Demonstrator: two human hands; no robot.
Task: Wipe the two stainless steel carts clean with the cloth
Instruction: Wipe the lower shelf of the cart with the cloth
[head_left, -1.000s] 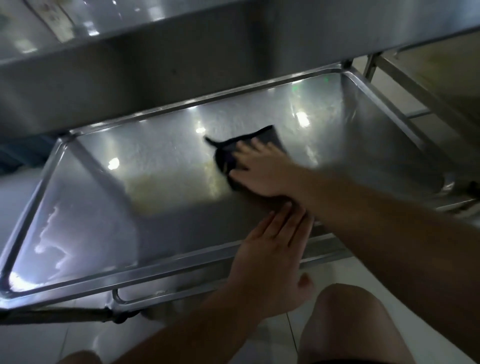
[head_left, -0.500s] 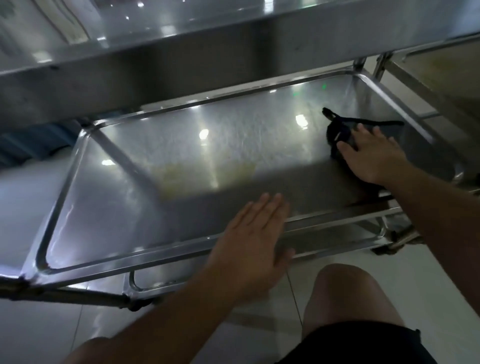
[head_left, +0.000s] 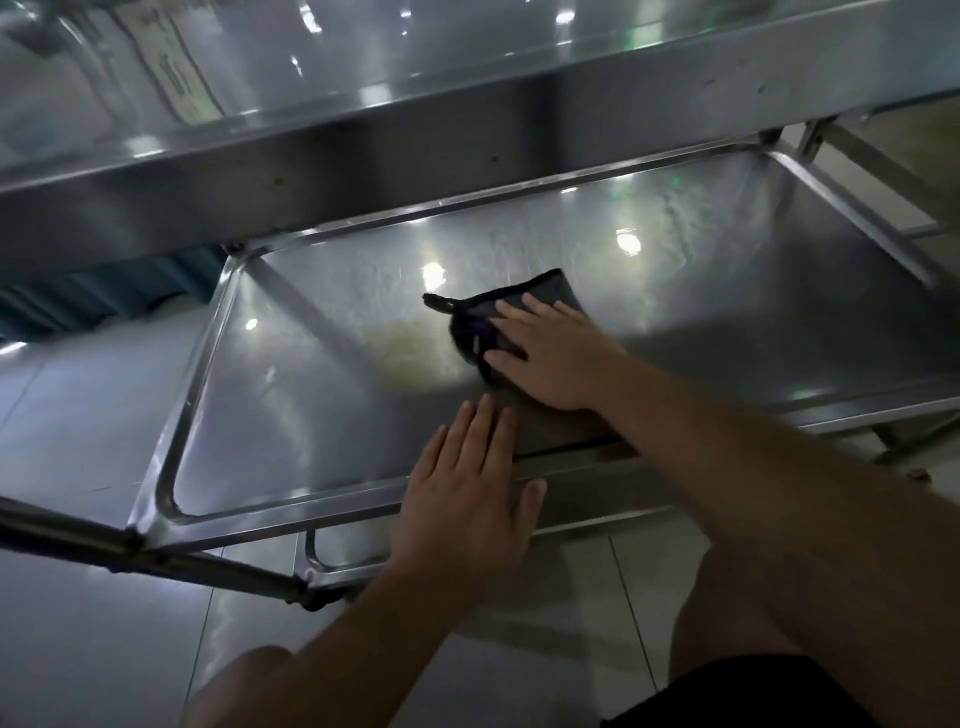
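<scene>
Dark cloth (head_left: 524, 304) lying flat near middle of lower cart shelf (head_left: 322, 374), pressed down under right hand (head_left: 553, 358), fingers straight and spread, gripping nothing. Left hand (head_left: 467, 493) flat on shelf's near rim, fingers extended together, holding nothing. Upper shelf (head_left: 415, 150) overhanging. Tiled floor (head_left: 93, 649) beneath.

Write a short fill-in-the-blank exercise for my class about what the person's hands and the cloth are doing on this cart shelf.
1. The dark cloth lies under the person's ____ hand.
2. The left hand rests with straight fingers on the shelf's near ____.
3. The shelf being wiped is made of shiny ____.
4. A yellowish stain lies just to the ____ of the cloth as the camera sees it.

Missing words: right; rim; metal; left
</scene>
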